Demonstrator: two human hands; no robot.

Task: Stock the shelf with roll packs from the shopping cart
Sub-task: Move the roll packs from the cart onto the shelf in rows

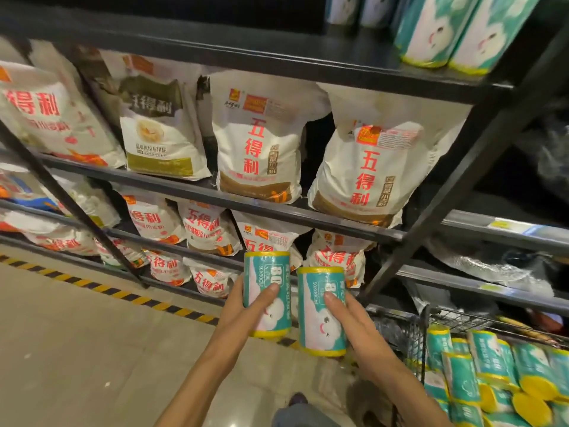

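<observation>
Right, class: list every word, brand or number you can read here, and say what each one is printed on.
"五得利": in red down the flour bag on the middle shelf, and on its neighbour.
"80": on the roll pack gripped by the left hand; partly covered on the roll pack in the right hand.
Small print on bags, packs and the shelf price tag: too blurred.

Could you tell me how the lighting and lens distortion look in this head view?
Head view: wide-angle bending tilts the shelf uprights; the upper shelf recess is dark; flour bags at left look soft; both held roll packs are sharp and evenly lit.
</observation>
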